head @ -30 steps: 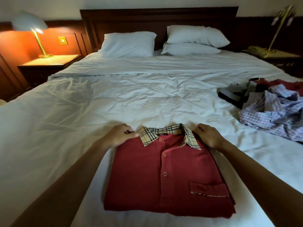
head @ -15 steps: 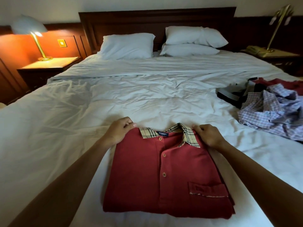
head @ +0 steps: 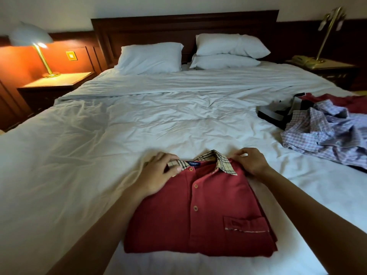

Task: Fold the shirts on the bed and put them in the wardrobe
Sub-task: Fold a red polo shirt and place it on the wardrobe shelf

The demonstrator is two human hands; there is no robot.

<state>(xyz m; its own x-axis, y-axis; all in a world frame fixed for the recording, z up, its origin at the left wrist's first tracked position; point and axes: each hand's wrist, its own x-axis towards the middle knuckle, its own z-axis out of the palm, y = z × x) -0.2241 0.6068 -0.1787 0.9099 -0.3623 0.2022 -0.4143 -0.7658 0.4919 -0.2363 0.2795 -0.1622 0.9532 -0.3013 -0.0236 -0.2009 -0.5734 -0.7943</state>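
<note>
A folded red polo shirt (head: 200, 219) with a checked collar lies flat on the white bed (head: 139, 132) right in front of me, buttons and chest pocket facing up. My left hand (head: 158, 173) lies on its upper left corner, thumb and fingers pinching the left collar flap. At the shirt's upper right shoulder, beside the collar, my right hand (head: 251, 161) grips the fabric with curled fingers. A crumpled checked shirt (head: 325, 133) lies unfolded at the right, with a dark red garment (head: 337, 101) and a black-and-grey one (head: 274, 116) behind it.
Three white pillows (head: 151, 57) lean against the dark wooden headboard (head: 184, 24). A lit lamp (head: 33, 40) stands on the left nightstand (head: 55, 83). The right nightstand (head: 325, 68) carries a brass lamp and a telephone. No wardrobe is in view.
My left hand has slid from the shirt's left shoulder onto the left collar flap. The collar has opened, showing the neck label. My right hand has barely moved.
</note>
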